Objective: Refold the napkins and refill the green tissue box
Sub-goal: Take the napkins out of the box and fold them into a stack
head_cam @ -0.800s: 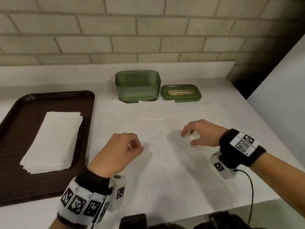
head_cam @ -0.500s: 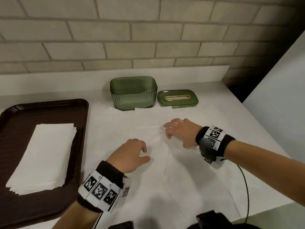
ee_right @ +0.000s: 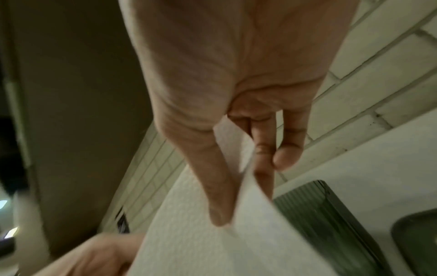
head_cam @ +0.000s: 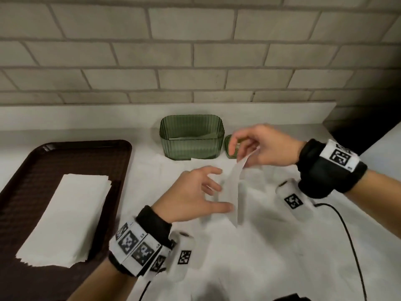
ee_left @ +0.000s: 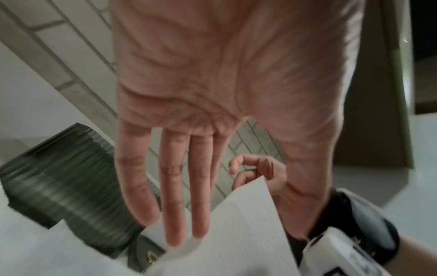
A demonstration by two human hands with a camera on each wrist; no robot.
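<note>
Pinching a thin white paper napkin by its raised corner in the right hand; left hand spread flat beside it. Sitting just behind the pinch: ribbed green plastic tissue box, lid off.

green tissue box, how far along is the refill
Early. The green tissue box stands open, lid beside it, something pale low inside. A folded stack waits on the tray. The right hand pinches a napkin; the left hand is open alongside. Folding, loading, lidding remain.
</note>
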